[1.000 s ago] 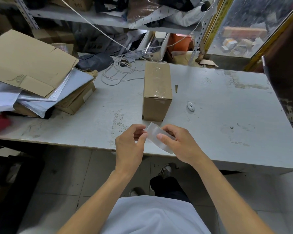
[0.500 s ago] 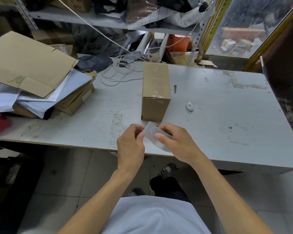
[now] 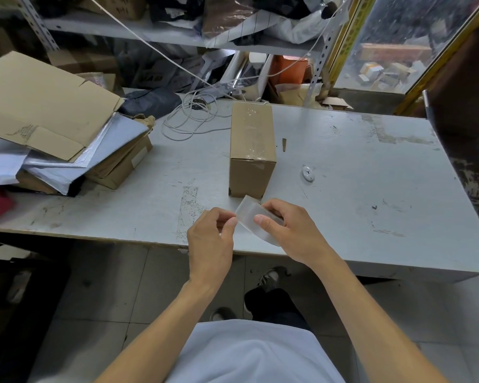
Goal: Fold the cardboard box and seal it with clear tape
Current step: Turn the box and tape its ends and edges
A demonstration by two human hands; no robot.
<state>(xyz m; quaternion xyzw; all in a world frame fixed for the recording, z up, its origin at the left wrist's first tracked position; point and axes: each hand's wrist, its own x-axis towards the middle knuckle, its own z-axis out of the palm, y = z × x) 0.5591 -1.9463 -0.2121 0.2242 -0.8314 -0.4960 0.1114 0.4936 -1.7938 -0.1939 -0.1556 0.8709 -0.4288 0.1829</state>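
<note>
Gripping the clear tape roll, right hand fingers curl around it while left hand fingers pinch its edge.

Materials and finishes, packing bench

Box: matt brown cardboard, glossy clear tape along its top seam. Tape roll: translucent, shiny plastic film. Bench: white painted top, scuffed, stained and worn in patches. Flattened cartons: matt brown cardboard. Mailer bags: smooth grey plastic. Cable: white plastic-sheathed.
</note>
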